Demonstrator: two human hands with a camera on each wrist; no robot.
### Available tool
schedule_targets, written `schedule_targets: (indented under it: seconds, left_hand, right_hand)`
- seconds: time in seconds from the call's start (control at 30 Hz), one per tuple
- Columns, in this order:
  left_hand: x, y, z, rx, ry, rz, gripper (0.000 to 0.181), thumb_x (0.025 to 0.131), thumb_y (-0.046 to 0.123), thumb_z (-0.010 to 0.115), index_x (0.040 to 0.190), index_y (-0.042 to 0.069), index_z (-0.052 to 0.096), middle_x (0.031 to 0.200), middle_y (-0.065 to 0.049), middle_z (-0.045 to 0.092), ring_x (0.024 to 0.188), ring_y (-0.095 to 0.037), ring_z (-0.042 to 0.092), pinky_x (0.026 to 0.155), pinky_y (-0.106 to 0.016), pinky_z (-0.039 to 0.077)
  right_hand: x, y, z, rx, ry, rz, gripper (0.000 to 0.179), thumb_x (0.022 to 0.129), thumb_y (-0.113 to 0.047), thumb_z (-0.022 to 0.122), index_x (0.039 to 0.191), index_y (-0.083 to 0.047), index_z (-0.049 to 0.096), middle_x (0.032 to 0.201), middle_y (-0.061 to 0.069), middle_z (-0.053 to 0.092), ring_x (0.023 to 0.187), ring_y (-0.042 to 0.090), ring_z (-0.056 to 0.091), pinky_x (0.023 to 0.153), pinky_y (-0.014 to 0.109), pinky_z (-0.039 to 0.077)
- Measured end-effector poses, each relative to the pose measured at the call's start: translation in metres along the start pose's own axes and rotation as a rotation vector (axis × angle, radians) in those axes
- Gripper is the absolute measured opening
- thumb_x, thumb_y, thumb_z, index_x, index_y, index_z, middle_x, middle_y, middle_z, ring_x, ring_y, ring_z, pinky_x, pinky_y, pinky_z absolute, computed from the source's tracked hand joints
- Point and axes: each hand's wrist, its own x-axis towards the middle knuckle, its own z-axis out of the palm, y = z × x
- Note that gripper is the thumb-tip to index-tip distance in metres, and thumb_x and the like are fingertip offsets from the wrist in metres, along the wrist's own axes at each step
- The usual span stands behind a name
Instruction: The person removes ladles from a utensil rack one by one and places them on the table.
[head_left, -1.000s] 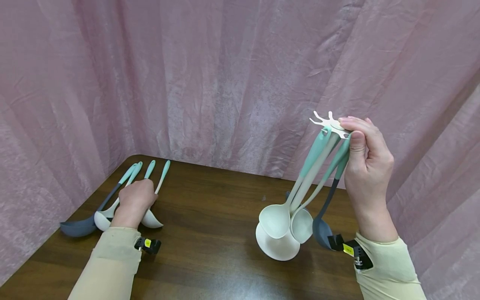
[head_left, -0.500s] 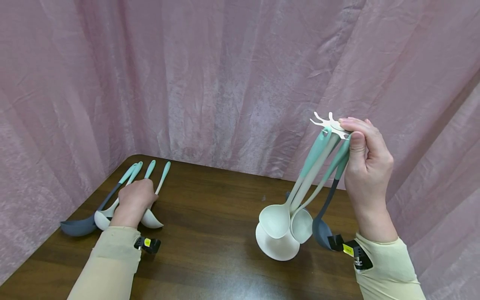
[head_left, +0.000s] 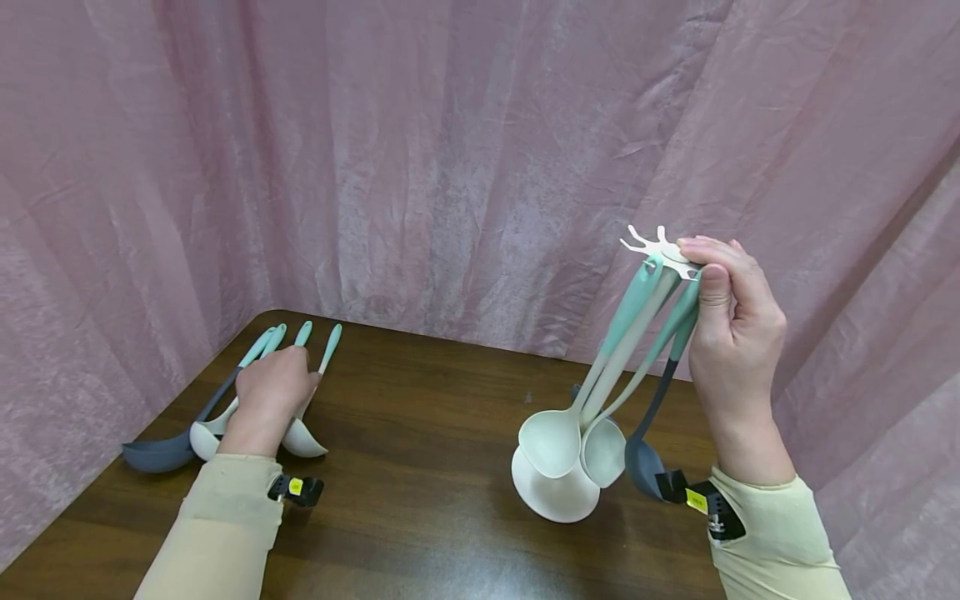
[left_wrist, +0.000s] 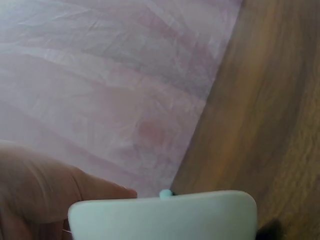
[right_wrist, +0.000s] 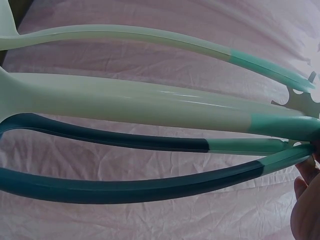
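Note:
My left hand [head_left: 272,390] lies over several mint-handled utensils on the table's left side. Its fingers are hidden from the head view, so I cannot tell whether they hold a handle. Beside it are a white ladle [head_left: 303,439], another white bowl [head_left: 202,440] and a dark grey ladle [head_left: 159,455]. In the left wrist view a pale edge [left_wrist: 165,217] is close to the camera, next to a finger. My right hand [head_left: 738,325] pinches the hooked top of a white utensil stand [head_left: 557,497]. From it hang a white ladle [head_left: 551,442], a white spoon [head_left: 604,454] and a dark spoon [head_left: 645,467].
The brown wooden table [head_left: 420,433] spreads between the two groups of utensils. A pink curtain [head_left: 450,167] hangs behind and at both sides. Several bare hooks [head_left: 641,240] point left from the stand's top. Another dark utensil [head_left: 576,392] shows partly behind the hanging handles.
My left hand has shifted slightly up and away over the handles in the last half second. My right hand and the stand have hardly moved.

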Motion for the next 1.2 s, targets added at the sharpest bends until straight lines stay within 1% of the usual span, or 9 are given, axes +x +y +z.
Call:
schedule_targets:
  seconds: [0.1,0.2,0.3,0.5,0.63,0.83,0.9,1.03,1.2]
  left_hand:
    - [-0.003,0.006,-0.003,-0.007,0.039,0.016,0.029,0.107,0.029,0.071,0.119,0.002,0.072,0.110,-0.026,0.074,0.091,-0.049,0.070,0.070,-0.059,0.054]
    - [-0.008,0.014,-0.008,-0.017,0.061,0.034,0.034,0.108,0.028,0.071,0.127,0.000,0.069,0.115,-0.027,0.074,0.092,-0.048,0.071,0.069,-0.059,0.055]
    - [-0.014,0.025,-0.014,-0.029,0.086,0.062,0.040,0.108,0.029,0.071,0.134,-0.001,0.066,0.119,-0.028,0.073,0.094,-0.048,0.071,0.069,-0.060,0.056]
    - [-0.026,0.050,-0.024,-0.042,0.166,0.134,0.049,0.108,0.028,0.072,0.146,-0.002,0.063,0.131,-0.029,0.070,0.096,-0.049,0.072,0.074,-0.062,0.057]
    - [-0.036,0.065,-0.029,-0.046,0.199,0.169,0.051,0.109,0.028,0.072,0.148,-0.004,0.062,0.134,-0.030,0.069,0.098,-0.047,0.072,0.074,-0.061,0.058]
    - [-0.049,0.082,-0.035,-0.062,0.262,0.213,0.049,0.109,0.027,0.072,0.147,-0.002,0.064,0.139,-0.029,0.068,0.104,-0.049,0.072,0.078,-0.065,0.058]
    - [-0.052,0.088,-0.037,-0.066,0.273,0.227,0.050,0.109,0.028,0.072,0.148,-0.001,0.064,0.142,-0.028,0.067,0.106,-0.049,0.072,0.080,-0.065,0.058]
    - [-0.058,0.102,-0.039,-0.078,0.290,0.262,0.051,0.110,0.029,0.071,0.150,-0.001,0.063,0.147,-0.027,0.065,0.114,-0.049,0.071,0.085,-0.065,0.058]
    - [-0.064,0.117,-0.041,-0.107,0.332,0.305,0.049,0.110,0.030,0.071,0.150,0.002,0.064,0.149,-0.024,0.065,0.119,-0.046,0.071,0.086,-0.063,0.059]
  right_hand:
    - [0.000,0.000,-0.001,-0.003,-0.002,-0.003,0.026,0.112,-0.012,0.064,0.121,0.009,0.077,0.123,0.016,0.079,0.126,0.022,0.070,0.126,0.043,0.036]
    - [0.000,0.002,-0.001,-0.003,-0.012,-0.008,0.026,0.113,-0.013,0.064,0.122,0.008,0.078,0.123,0.017,0.079,0.127,0.024,0.070,0.126,0.044,0.036]
    - [0.000,0.004,-0.002,0.000,-0.018,-0.011,0.027,0.113,-0.014,0.064,0.122,0.007,0.078,0.124,0.018,0.079,0.127,0.028,0.070,0.126,0.044,0.036]
    - [0.000,0.008,-0.003,0.015,-0.009,-0.015,0.026,0.112,-0.014,0.065,0.121,0.007,0.078,0.123,0.018,0.079,0.127,0.027,0.070,0.126,0.045,0.035]
    - [0.000,0.008,-0.002,0.025,-0.008,-0.016,0.026,0.112,-0.013,0.065,0.120,0.008,0.078,0.123,0.018,0.079,0.127,0.028,0.070,0.127,0.045,0.035]
    - [0.000,0.001,0.000,0.027,-0.005,-0.018,0.026,0.112,-0.011,0.064,0.120,0.010,0.077,0.123,0.021,0.078,0.127,0.026,0.070,0.127,0.045,0.035]
    - [0.000,0.000,0.000,0.024,-0.008,-0.019,0.026,0.112,-0.011,0.063,0.121,0.010,0.077,0.123,0.021,0.078,0.128,0.025,0.070,0.127,0.045,0.035]
    - [-0.001,0.007,-0.002,0.028,-0.015,-0.017,0.027,0.113,-0.013,0.064,0.121,0.008,0.078,0.124,0.020,0.078,0.129,0.024,0.069,0.127,0.046,0.035]
    - [-0.001,0.011,-0.001,0.038,-0.015,-0.018,0.027,0.112,-0.016,0.065,0.122,0.006,0.079,0.124,0.018,0.079,0.128,0.026,0.069,0.127,0.046,0.035]
